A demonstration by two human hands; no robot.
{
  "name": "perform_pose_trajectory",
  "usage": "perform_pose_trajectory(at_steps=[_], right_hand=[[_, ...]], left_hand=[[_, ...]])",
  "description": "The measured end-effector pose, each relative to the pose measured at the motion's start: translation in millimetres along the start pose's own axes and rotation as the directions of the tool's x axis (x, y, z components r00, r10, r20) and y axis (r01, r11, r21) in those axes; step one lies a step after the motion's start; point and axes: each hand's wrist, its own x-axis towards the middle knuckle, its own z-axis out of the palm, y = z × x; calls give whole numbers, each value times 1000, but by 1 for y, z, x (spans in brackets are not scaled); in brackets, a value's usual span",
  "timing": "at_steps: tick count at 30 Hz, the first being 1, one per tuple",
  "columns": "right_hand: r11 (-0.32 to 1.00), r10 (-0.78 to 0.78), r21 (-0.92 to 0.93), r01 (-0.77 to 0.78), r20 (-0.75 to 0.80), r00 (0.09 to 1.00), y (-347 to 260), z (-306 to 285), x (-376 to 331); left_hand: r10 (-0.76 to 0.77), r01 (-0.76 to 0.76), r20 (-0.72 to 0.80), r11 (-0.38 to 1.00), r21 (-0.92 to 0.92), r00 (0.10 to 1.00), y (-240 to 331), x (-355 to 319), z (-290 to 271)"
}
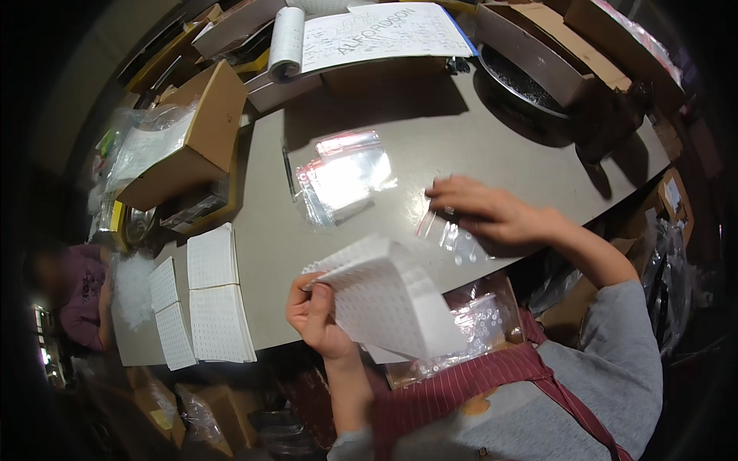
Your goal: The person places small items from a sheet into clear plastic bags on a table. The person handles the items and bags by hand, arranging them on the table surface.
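Observation:
My left hand [317, 316] is closed on the edge of white label sheets [377, 296] covered in rows of small marks. The sheets bend and fan over the table's front edge. To the right, my right hand [492, 213] has its fingers stretched out, slightly curved, over a small clear zip bag [463, 244] with a red line. Whether the fingers press on the bag is hard to see. Several more clear zip bags with red lines [346, 173] lie in a shiny pile beyond my hands. Below the table edge, an open box [503, 303] holds bags with small round clear pieces.
Banded stacks of label sheets [219, 300] lie at the left of the table [269, 253]. Behind them stands a cardboard box [192, 138]. A pad of paper [377, 34] rests at the back, and a round black tray [523, 81] at back right. Another person [84, 296] is at far left.

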Motion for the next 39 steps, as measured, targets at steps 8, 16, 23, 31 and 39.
perform_pose_trajectory(at_steps=[8, 16, 23, 31, 39], right_hand=[[900, -144, 416, 127, 10, 989, -43, 24, -19], [811, -202, -543, 218, 90, 975, 40, -1, 122], [838, -30, -540, 75, 91, 995, 47, -1, 98], [829, 133, -556, -64, 84, 988, 15, -27, 1], [920, 332, 302, -250, -261, 907, 27, -48, -4]], left_hand=[[-40, 42, 55, 999, -27, 998, 3, 5, 3], [-13, -16, 91, 950, 311, 996, 1, -5, 22], [-151, 33, 234, 896, 443, 960, 2, -5, 18], [-239, 40, 278, 820, 571, 930, 1, -1, 25], [-162, -38, 307, 831, 554, 938, -6, 0, 26]])
